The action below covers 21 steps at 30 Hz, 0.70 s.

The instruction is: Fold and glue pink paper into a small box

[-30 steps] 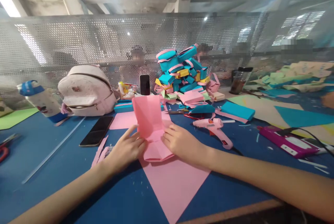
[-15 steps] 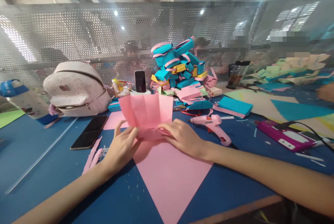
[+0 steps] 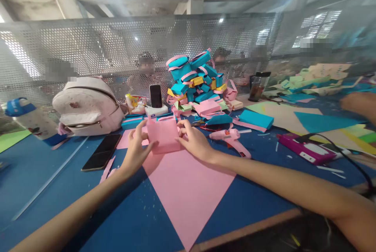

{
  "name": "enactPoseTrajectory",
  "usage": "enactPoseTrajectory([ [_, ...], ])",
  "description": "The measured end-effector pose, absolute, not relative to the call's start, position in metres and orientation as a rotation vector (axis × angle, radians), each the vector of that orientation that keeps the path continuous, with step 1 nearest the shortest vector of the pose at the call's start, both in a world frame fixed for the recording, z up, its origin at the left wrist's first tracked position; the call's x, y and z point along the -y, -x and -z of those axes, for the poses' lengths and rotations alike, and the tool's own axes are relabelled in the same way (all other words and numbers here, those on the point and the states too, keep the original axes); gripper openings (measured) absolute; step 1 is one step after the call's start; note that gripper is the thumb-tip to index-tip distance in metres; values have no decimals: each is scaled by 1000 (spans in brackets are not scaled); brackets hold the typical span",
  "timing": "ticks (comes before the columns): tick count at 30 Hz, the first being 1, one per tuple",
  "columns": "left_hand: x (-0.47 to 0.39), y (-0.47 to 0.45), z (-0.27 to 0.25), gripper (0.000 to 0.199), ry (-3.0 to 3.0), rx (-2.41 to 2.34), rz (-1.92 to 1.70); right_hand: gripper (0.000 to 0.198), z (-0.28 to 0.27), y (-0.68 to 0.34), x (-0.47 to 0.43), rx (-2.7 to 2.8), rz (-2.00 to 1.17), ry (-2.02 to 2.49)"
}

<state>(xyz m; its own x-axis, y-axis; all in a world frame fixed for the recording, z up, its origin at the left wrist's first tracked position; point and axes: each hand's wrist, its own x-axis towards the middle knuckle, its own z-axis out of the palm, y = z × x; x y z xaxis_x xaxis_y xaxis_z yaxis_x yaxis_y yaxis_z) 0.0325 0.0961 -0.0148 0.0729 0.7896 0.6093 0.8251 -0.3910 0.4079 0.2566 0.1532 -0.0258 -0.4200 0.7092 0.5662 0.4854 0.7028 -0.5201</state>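
A folded pink paper box stands between my two hands, its flat front side facing me. My left hand grips its left edge with thumb and fingers. At the right edge, my right hand holds it the same way, fingers curled round the side. Under and in front of the box lies a large pink paper sheet, one corner pointing towards me. Just right of my right hand rests a pink hot glue gun.
A black phone and pink paper scraps lie left. Behind stand a white backpack, an upright phone and a pile of paper boxes. At right are a magenta power strip with cable and another person's blurred hand.
The upright pink flaps have been folded down, so the paper now has a compact box shape. Both hands have shifted to its sides. The camera view has tilted up slightly.
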Motion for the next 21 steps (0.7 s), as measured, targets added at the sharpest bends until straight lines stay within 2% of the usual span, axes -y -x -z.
enactPoseTrajectory([
  [3, -102, -30, 19, 81, 2257, 1725, 1375, 46, 30, -255, -155, 2036, -378, 889],
  [9, -104, -28, 30, 91, 2462, 1695, 1611, 23, 36, -258, -156, 2103, -464, 643],
  [13, -100, -29, 29, 92, 2498, 1660, 1649, 21, 37, -257, -158, 2039, -535, 667],
  [17, -95, -28, 28, 83, 2428, 1614, 1535, 23, 40, -259, -157, 1996, -581, 719],
  [21, -92, -25, 26, 54, 2362, 1487, 1324, 28, 43, -261, -155, 1969, -586, 759],
])
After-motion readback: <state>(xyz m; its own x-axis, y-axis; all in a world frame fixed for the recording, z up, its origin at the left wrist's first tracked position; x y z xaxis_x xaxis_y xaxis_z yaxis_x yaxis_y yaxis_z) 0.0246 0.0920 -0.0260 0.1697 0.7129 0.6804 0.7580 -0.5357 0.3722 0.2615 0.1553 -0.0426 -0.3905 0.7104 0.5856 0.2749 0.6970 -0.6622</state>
